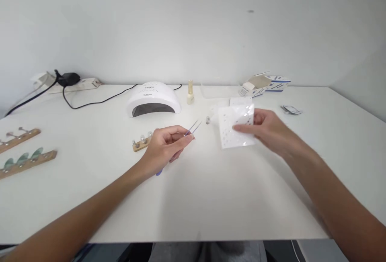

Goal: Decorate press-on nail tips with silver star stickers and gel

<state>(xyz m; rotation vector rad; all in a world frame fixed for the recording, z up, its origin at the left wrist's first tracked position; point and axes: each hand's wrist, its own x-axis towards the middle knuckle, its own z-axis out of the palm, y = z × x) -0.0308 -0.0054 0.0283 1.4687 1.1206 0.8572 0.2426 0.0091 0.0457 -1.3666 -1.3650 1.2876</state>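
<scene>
My left hand [167, 145] is closed around blue tweezers [159, 172], whose two thin tips point up and right and stand slightly apart. In my right hand [267, 131], a white sheet dotted with small shiny pieces [227, 138] is pinched at its right edge, thumb in front. Just left of that sheet a small clear piece [208, 120] stands on the table. A short wooden strip with clear nail tips on stands [140, 145] lies beyond my left hand, which partly hides it. Another white sheet shows behind the held one.
Toward the wall stand a white nail lamp [154, 93], a nail polish bottle [190, 95] and an open carton [255, 85] beside another box. Small packets [291, 110] lie at right. Wooden strips [30, 161] with green nail tips and bare stands are at left, near a cable [99, 102].
</scene>
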